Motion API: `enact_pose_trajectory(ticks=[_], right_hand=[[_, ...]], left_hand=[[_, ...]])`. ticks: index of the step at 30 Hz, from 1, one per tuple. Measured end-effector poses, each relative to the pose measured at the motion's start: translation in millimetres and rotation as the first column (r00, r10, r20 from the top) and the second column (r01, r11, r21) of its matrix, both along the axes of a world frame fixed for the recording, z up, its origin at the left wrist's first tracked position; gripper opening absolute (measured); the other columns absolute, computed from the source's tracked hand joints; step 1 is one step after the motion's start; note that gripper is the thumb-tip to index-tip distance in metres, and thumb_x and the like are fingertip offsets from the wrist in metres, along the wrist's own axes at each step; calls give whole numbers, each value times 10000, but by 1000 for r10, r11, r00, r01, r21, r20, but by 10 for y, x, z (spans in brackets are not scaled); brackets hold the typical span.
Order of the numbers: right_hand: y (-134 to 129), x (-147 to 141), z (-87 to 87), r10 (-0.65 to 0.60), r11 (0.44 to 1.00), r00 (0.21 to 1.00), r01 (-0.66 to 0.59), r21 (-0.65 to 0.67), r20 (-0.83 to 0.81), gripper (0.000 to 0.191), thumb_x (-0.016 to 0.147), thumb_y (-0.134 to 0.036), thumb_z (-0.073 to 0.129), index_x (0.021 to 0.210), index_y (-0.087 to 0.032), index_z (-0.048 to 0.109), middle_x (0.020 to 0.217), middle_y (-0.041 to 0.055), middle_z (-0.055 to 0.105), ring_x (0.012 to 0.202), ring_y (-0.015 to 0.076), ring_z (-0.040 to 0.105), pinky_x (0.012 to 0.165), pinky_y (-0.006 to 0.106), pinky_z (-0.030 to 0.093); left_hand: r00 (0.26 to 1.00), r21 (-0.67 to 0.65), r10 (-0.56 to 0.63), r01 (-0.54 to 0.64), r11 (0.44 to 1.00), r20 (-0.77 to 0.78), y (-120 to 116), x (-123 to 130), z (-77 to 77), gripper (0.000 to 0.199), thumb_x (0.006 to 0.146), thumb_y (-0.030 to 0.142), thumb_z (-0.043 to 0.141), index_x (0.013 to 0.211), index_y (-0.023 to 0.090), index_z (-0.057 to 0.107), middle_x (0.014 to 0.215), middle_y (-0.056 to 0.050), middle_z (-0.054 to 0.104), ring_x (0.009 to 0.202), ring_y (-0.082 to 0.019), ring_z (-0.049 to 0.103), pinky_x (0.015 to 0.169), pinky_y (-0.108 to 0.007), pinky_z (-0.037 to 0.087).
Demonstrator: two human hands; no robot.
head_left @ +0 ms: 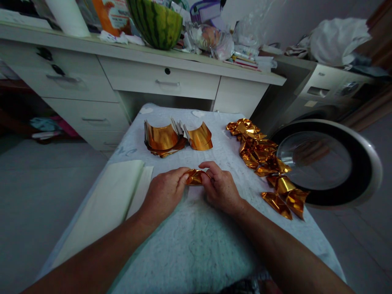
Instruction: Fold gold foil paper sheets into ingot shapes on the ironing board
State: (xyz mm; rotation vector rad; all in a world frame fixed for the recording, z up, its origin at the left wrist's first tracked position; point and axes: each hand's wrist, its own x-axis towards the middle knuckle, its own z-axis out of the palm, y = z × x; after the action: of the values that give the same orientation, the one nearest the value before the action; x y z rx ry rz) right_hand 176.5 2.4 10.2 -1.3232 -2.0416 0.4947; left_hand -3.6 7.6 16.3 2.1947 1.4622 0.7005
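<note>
A small folded piece of gold foil paper [194, 178] is held between both hands over the middle of the cloth-covered table [196, 245]. My left hand [167, 188] pinches its left end. On its right end, my right hand [221, 185] grips with the thumb, while the index finger is raised and bent above it. Beyond the hands lie curved sheets of gold foil paper in two stacks, a larger left stack [162, 138] and a smaller right stack [200, 136]. To the right runs a heap of folded gold foil pieces [257, 149].
Pale folded sheets [107, 200] lie at the table's left. Behind stands a white drawer desk [165, 77] holding a watermelon [157, 24], an orange packet [113, 16] and plastic bags. A washing machine's open round door [330, 163] juts close to the table's right edge.
</note>
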Motion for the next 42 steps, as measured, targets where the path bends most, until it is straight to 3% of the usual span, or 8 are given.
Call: enact_pose_trajectory(ticks=[7, 14, 20, 37, 42], right_hand=[[6, 6, -8, 46, 999, 999, -46, -12, 17, 228, 939, -216, 436, 1149, -185, 521, 643, -34, 622, 516, 121, 535, 546, 218, 362], [2, -23, 12, 82, 997, 995, -82, -16, 48, 227, 933, -217, 445, 1145, -194, 522, 663, -30, 638, 532, 123, 551, 551, 217, 367], [-8, -2, 27, 28, 1000, 999, -28, -2, 39, 224, 930, -216, 445, 1129, -186, 543, 672, -16, 643, 539, 128, 557, 557, 222, 377], [23, 29, 21, 44, 999, 999, -44, -7, -6, 218, 926, -209, 459, 1116, -188, 562, 624, -40, 611, 494, 106, 501, 531, 207, 347], [28, 48, 37, 40, 998, 997, -42, -37, -65, 215, 924, -199, 454, 1114, -189, 554, 602, -54, 589, 488, 101, 479, 531, 206, 337]], left_hand=[[999, -48, -48, 47, 998, -12, -6, -20, 3, 291, 960, 251, 403, 1042, 200, 678, 970, -47, 749, 881, -223, 692, 778, -330, 486], [988, -90, 19, -5, 996, 154, 10, -15, 10, 324, 981, 285, 372, 1019, 209, 685, 885, -19, 740, 811, -186, 675, 745, -298, 480], [981, -75, -10, 25, 997, 193, 16, -16, 9, 323, 977, 285, 385, 1043, 224, 696, 919, -11, 748, 845, -180, 684, 779, -294, 495], [956, -125, -6, 44, 991, 292, 27, -42, 27, 310, 975, 300, 412, 1076, 228, 696, 1022, -16, 744, 907, -181, 675, 803, -304, 501], [959, -83, 0, 25, 996, 283, 10, -52, 19, 329, 992, 316, 389, 1134, 220, 670, 1061, -25, 738, 940, -180, 677, 822, -305, 504]])
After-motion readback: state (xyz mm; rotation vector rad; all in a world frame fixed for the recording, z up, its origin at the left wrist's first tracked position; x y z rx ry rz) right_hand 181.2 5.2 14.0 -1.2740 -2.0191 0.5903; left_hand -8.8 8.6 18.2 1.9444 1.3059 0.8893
